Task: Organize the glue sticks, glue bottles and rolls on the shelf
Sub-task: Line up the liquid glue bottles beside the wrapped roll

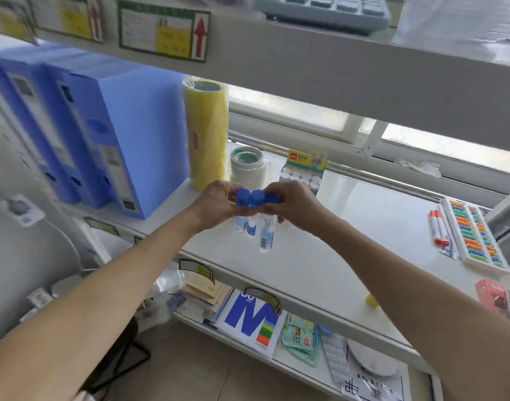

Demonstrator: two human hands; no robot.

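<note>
Three clear glue bottles [266, 233] with blue caps are bunched together above the white middle shelf [349, 227]. My left hand [216, 202] grips them by the caps from the left and my right hand [288, 202] grips them from the right. Behind the hands a tall stack of yellow tape rolls [207, 134] stands upright. Beside it is a short stack of white tape rolls [246, 164]. A display box of white-capped glue sticks [303, 175] stands to the right of the white rolls.
Blue file boxes [109, 140] fill the shelf's left end. Red-capped markers [437, 231] and a colourful abacus tray [476, 230] lie at the right. A small yellow cap [371, 300] sits near the front edge. The lower shelf holds books, packets and papers [248, 314].
</note>
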